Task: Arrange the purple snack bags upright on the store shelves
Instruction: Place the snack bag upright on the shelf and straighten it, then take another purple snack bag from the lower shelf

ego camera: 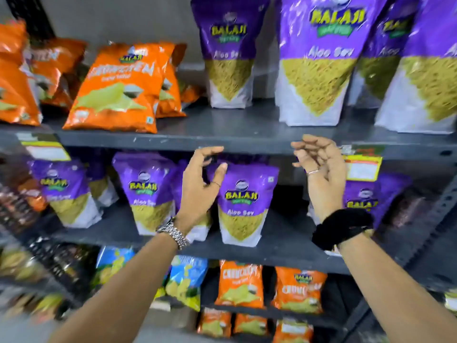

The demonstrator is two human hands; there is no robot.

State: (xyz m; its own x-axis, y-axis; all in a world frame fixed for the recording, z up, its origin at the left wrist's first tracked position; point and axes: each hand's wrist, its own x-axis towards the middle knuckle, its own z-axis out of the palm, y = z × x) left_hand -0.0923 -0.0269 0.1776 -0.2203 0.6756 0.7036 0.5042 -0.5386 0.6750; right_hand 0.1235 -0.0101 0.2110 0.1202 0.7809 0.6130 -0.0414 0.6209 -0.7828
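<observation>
Purple snack bags stand upright on two grey shelves. On the middle shelf (284,246) one purple bag (243,204) stands at the centre, another (148,191) to its left, a third (66,191) further left, and one (366,196) partly hidden behind my right wrist. My left hand (200,189) hovers open just left of the centre bag, fingers curled, holding nothing. My right hand (321,169) is open in the gap right of that bag, also empty. Larger purple bags (319,60) (228,53) stand on the upper shelf (222,134).
Orange snack bags (118,90) lean at the upper shelf's left. Blue (188,280) and orange bags (239,285) fill the shelf below. Yellow price tags (362,167) hang on the upper shelf's front edge. A perforated metal upright (440,211) bounds the right side.
</observation>
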